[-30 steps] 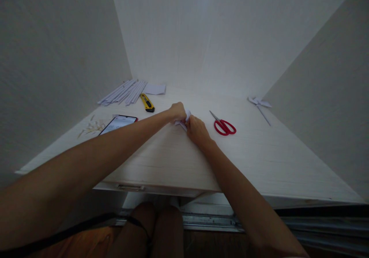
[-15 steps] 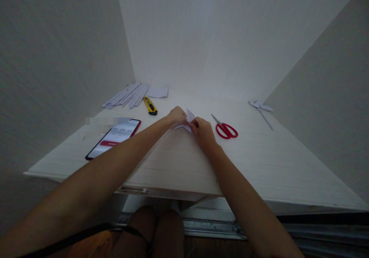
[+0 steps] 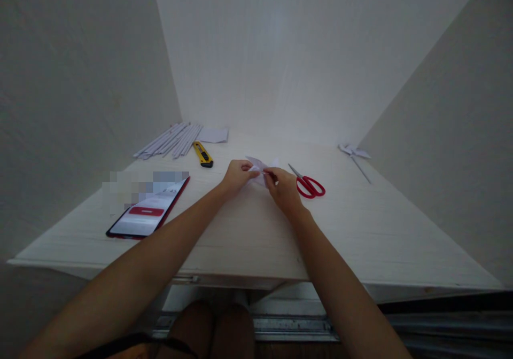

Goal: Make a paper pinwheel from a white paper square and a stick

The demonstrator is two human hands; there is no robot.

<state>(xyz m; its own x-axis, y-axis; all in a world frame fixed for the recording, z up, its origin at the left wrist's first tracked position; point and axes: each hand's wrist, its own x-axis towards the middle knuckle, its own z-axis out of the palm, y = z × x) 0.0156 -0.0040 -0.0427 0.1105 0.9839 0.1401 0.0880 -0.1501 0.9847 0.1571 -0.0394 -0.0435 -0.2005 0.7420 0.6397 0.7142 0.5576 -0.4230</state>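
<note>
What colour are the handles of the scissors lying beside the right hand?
Red, with bare metal blades; the scissors show clearly in the head view, just right of the right hand.

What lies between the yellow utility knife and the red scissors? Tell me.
In the head view: both hands, left hand and right hand, pinching a folded white paper piece above the table.

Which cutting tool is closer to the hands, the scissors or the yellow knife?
The red scissors: they lie just beside the right hand. The yellow knife lies farther back, left of the left hand.
</note>
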